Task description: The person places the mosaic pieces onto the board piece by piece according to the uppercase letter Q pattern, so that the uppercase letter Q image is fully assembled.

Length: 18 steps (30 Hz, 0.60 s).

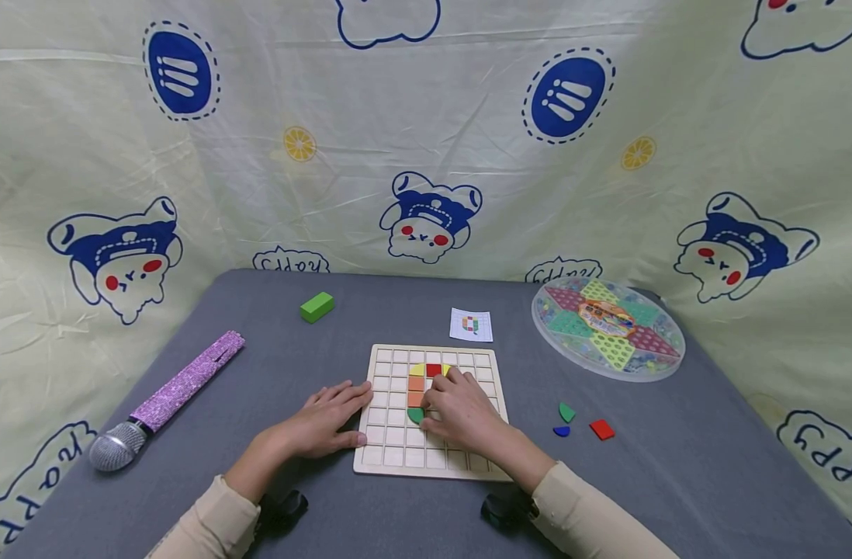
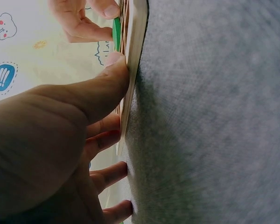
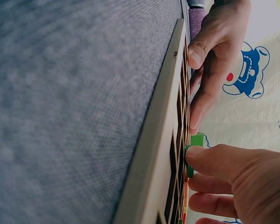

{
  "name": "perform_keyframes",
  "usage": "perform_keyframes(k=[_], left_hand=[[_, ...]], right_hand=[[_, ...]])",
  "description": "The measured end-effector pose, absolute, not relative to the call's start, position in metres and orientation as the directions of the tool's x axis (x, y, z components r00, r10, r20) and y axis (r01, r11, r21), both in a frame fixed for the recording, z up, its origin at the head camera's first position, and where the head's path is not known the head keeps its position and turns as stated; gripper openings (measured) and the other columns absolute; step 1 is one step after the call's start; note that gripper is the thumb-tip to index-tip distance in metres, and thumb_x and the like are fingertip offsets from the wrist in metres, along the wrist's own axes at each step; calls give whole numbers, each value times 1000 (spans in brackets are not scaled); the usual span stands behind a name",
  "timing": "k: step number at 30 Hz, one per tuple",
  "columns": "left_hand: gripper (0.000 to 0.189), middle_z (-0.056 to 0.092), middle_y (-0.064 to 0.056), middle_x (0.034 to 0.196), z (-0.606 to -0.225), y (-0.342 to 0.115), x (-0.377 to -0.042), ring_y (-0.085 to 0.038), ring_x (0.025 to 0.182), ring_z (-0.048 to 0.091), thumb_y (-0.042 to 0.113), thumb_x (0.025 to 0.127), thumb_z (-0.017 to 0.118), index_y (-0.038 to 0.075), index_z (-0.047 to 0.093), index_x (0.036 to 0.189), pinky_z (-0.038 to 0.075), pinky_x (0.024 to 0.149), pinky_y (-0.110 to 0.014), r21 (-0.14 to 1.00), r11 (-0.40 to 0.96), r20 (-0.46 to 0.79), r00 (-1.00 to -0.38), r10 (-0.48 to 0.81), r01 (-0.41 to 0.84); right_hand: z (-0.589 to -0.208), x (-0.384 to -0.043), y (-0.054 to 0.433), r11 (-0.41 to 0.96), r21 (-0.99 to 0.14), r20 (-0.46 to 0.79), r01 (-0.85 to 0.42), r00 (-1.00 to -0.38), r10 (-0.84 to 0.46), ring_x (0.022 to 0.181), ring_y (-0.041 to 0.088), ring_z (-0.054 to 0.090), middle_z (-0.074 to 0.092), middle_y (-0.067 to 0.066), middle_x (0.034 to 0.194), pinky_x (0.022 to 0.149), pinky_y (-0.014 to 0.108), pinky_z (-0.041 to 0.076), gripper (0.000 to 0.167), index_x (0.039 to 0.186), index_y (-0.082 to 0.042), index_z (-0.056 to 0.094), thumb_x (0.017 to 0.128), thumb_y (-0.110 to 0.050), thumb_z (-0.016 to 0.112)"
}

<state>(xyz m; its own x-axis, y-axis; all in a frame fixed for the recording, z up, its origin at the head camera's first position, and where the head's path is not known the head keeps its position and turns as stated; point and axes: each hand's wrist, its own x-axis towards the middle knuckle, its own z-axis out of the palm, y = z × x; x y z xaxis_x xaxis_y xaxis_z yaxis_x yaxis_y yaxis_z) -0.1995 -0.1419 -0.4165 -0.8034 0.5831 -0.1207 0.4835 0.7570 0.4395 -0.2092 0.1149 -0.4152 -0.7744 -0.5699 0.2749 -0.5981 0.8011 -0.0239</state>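
Observation:
A wooden grid board [image 1: 391, 458] lies on the table. My left hand [image 1: 331, 419] rests along its left side with fingers spread, the thumb [image 2: 114, 70] pressing its edge in the left wrist view. Over the middle of the board, my right hand [image 1: 464, 407] pinches a green quarter-round piece [image 1: 415, 415] between thumb and finger, low against the grid. Above that piece stand two orange squares [image 1: 415, 390] in a column, topped by a yellow piece [image 1: 417, 370]. Beside the yellow is a red square [image 1: 434, 370]; another yellow piece shows partly behind my right fingers.
Right of the board lie a green piece [image 1: 566, 412], a blue half-round [image 1: 562, 431] and a red square piece [image 1: 602, 429]. A round patterned box [image 1: 607, 330] is behind them. A pattern card [image 1: 471, 324], a green block [image 1: 317, 307] and a glittery purple microphone [image 1: 181, 384] also lie around.

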Motion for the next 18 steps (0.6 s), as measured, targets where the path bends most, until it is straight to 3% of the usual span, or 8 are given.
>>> perform_keyframes(k=[11,18], left_hand=[[70,27,-9,156,-416,-142,-199,-36,145,18,40,93,56,9,28,149,14,112,-63,443,757,-124,-804,582,480],[70,27,-10,156,-416,-142,-199,-36,145,18,39,93,57,9,28,149,14,111,-64,449,755,-121,-804,582,478]], right_hand=[[-414,-206,122,796,-13,330,-605,-754,-568,81,15,44,61,-4,84,71,31,37,19,86,-18,74,73,-32,78],[-408,-202,148,832,-48,328,-553,-796,-510,82,14,45,62,-3,87,71,31,38,22,88,-17,74,73,-34,79]])
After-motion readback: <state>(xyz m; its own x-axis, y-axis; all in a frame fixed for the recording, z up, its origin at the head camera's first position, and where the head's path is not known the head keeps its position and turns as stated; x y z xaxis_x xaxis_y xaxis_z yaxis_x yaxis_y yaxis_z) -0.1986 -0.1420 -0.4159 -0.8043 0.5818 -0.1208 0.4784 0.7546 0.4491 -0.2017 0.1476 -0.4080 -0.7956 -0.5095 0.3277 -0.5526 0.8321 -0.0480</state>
